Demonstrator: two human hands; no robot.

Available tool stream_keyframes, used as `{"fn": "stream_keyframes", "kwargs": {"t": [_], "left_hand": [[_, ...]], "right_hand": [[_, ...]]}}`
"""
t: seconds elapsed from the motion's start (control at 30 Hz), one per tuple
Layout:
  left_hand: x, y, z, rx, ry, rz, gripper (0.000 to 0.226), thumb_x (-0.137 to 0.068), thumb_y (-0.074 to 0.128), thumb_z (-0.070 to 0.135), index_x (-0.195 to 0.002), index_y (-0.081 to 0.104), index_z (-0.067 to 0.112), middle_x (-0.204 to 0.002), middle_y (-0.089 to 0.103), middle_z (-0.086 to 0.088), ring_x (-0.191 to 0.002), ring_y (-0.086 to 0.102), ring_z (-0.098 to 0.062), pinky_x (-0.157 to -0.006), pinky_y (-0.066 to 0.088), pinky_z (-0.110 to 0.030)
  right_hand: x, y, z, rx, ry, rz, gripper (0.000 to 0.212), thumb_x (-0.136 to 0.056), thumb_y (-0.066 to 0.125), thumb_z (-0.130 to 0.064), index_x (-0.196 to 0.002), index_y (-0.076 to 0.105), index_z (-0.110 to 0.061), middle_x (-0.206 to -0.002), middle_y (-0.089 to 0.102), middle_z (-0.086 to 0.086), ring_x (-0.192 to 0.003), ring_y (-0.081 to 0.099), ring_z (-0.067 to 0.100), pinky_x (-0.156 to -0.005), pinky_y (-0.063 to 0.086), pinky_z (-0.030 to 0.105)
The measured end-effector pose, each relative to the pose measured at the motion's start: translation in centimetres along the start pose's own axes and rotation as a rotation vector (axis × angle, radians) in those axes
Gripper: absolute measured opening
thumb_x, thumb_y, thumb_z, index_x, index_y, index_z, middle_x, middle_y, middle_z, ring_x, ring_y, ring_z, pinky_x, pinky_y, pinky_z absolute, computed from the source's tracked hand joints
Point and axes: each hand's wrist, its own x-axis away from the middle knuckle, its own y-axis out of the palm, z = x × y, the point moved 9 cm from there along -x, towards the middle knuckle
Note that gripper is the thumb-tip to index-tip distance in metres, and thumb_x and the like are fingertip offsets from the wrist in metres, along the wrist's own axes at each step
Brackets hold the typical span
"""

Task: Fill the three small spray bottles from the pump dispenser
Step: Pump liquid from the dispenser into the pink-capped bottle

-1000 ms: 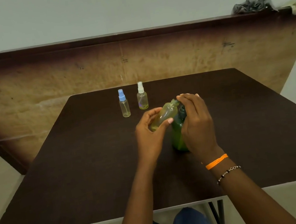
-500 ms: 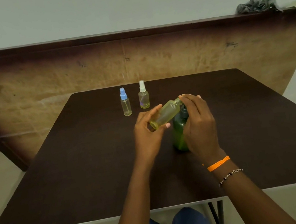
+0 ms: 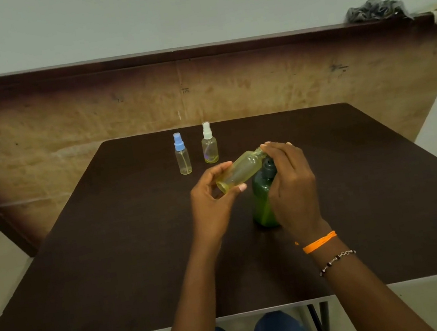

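1. The left hand (image 3: 212,206) is pinching the base end of an uncapped bottle (image 3: 241,171) between thumb and fingers, holding it in the air at the middle of the frame, above the worktop (image 3: 113,267).
2. The right hand (image 3: 293,190) is curling over the head of the green dispenser (image 3: 262,207), its fingertips (image 3: 269,147) meeting the bottle's neck; the dispenser is standing upright just right of centre.
3. The bottle's long axis is running from lower left to upper right, well tilted, with the open neck pointing up-right at the nozzle and the base facing the person.
4. To do this well, I'd say she should be keeping the neck snug under the spout, pressing in short strokes and steadying the dispenser so it isn't tipping.
5. I can't tell whether liquid is flowing.
6. The blue-capped bottle (image 3: 182,155) and white-capped bottle (image 3: 209,145) are standing upright, side by side, above centre, apart from the hands.
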Motion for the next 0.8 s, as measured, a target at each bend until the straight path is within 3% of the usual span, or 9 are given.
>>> {"fn": "stream_keyframes", "kwargs": {"t": [0.43,0.63,0.73,0.8], "left_hand": [[-0.2,-0.2,-0.1,0.015,-0.011,-0.001,0.047,-0.070,0.072,-0.008,-0.099,0.063,0.028,-0.102,0.066,0.012,-0.097,0.062,0.004,-0.078,0.050,-0.014],[-0.2,-0.5,0.3,0.018,0.019,0.044,0.049,-0.070,0.073,-0.007,-0.103,0.064,0.027,-0.115,0.059,-0.005,-0.104,0.061,-0.005,-0.085,0.049,-0.018],[-0.4,-0.3,0.2,0.014,0.013,0.033,0.048,-0.071,0.072,-0.007,-0.104,0.063,0.027,-0.117,0.058,-0.008,-0.103,0.061,-0.003,-0.085,0.050,-0.018],[-0.4,-0.3,-0.1,0.017,-0.006,0.024,0.047,-0.072,0.072,-0.005,-0.105,0.063,0.027,-0.118,0.059,-0.008,-0.105,0.061,-0.006,-0.090,0.051,-0.026]], "right_hand": [[0.5,0.3,0.0,0.036,-0.008,0.038,0.038,-0.081,0.036,0.006,-0.108,0.063,0.008,-0.105,0.062,0.020,-0.104,0.052,0.026,-0.103,0.038,0.043],[-1.0,-0.4,0.2,-0.030,0.031,-0.005,0.044,-0.079,0.030,0.000,-0.103,0.066,0.006,-0.102,0.064,0.018,-0.098,0.055,0.027,-0.103,0.037,0.034],[-0.9,-0.2,0.2,-0.035,0.049,0.007,0.045,-0.078,0.030,0.001,-0.106,0.065,0.005,-0.105,0.064,0.017,-0.099,0.056,0.027,-0.102,0.039,0.037],[-0.5,0.0,0.3,-0.039,0.049,0.028,0.044,-0.079,0.031,0.004,-0.108,0.064,0.006,-0.107,0.064,0.018,-0.102,0.055,0.025,-0.102,0.039,0.040]]}}
